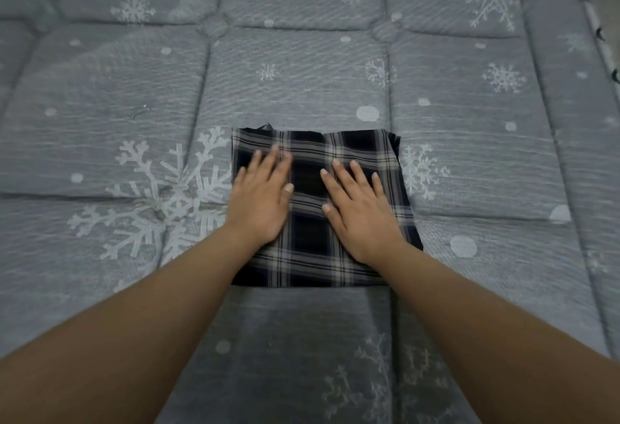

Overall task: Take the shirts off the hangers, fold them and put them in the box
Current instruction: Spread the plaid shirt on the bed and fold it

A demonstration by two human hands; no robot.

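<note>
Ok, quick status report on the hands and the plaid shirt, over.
Left hand and right hand open, flat on plaid shirt. Shirt folded square on mattress. No box or hangers in view.

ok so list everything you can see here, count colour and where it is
plaid shirt: one, dark navy with beige checks, folded into a neat rectangle, lying flat at the middle of the mattress
mattress: one, grey quilted with white snowflake and dot pattern, fills the whole view under the shirt
small metal pin-like object: one, silvery, on the mattress to the upper left of the shirt; too small to identify
box and hangers: none in view
left hand: one, fingers straight, pressing flat on the left part of the shirt
right hand: one, fingers straight and spread, pressing flat on the right part of the shirt
</note>
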